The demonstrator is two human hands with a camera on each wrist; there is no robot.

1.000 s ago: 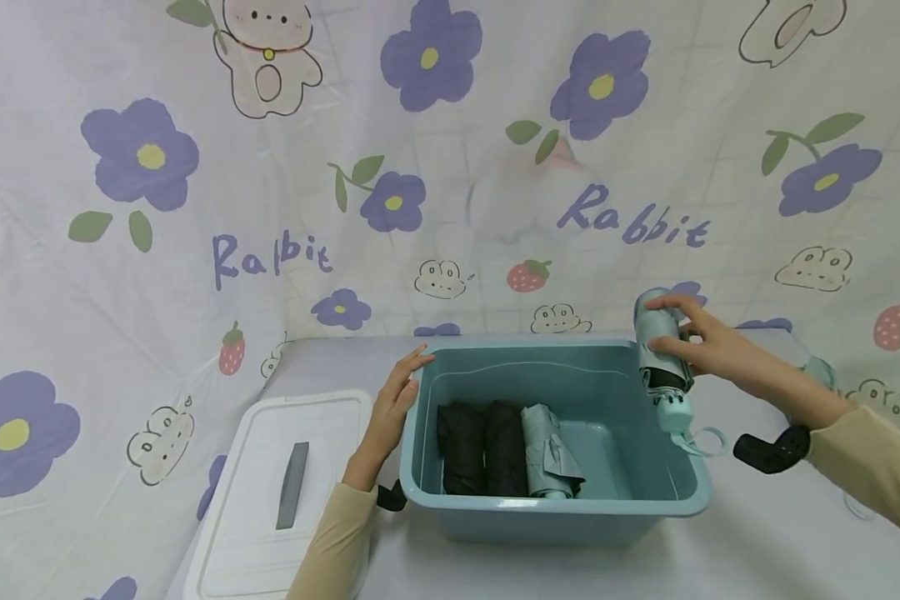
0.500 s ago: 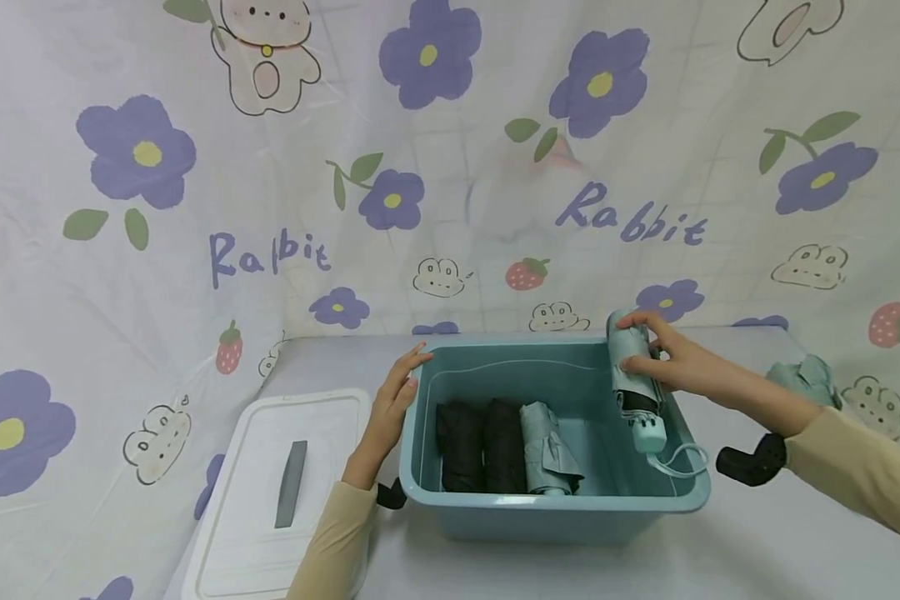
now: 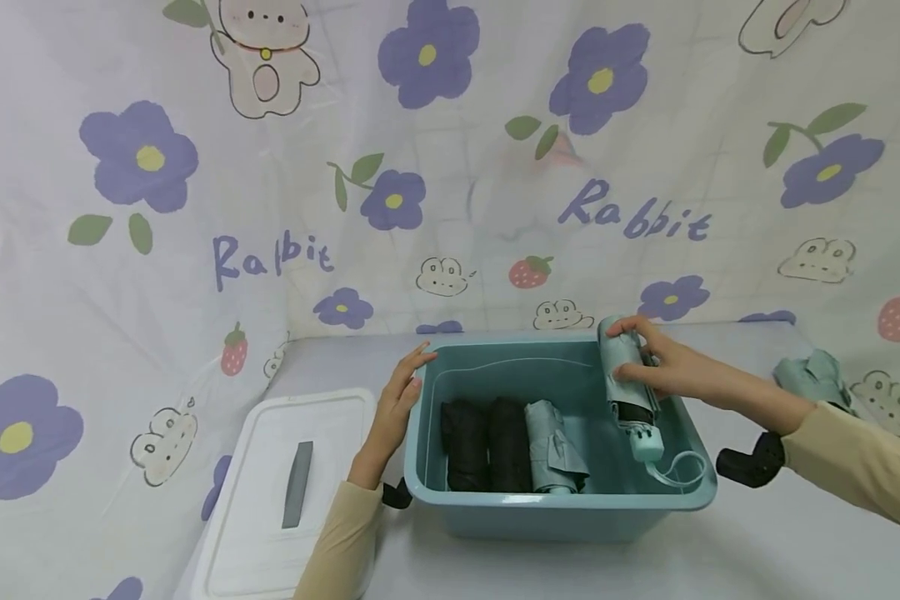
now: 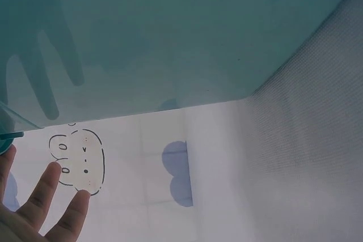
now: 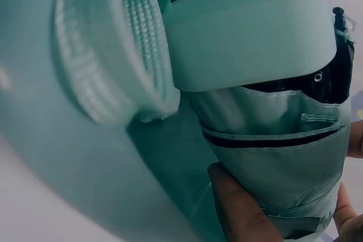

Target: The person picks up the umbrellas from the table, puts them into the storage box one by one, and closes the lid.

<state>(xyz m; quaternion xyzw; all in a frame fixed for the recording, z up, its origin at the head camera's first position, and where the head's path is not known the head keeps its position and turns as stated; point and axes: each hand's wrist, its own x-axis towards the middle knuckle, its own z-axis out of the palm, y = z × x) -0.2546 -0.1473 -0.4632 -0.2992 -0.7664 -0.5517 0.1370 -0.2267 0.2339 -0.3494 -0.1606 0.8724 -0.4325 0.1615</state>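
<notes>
"What do your right fingers have?"

"My right hand (image 3: 667,367) pinches a pale blue-green folded fabric umbrella (image 3: 627,390), thumb on one side and fingers on the other. It is above the right part of a blue-green plastic bin (image 3: 562,501), raised over the rim."

"How does it lie?"

"Its long axis runs near to far, tilted, with the smooth mint plastic handle (image 5: 255,32) at the near end, slightly to the right, and the woven wrist strap (image 5: 144,38) hanging in a loop. The far end overlaps the far rim in the head view; I can't tell whether it touches."

"And the room around it?"

"Two rolls, a left black fabric roll (image 3: 467,454) and a right black fabric roll (image 3: 508,450), lie side by side in the left half, then a pale grey-green fabric roll (image 3: 547,442), all pointing near to far. Bin floor shows between that last one and the right wall, below my right hand, the nearer one."

"Your left?"

"My left hand (image 3: 393,408) has its fingers spread at the far left corner, resting on the rim."
</notes>
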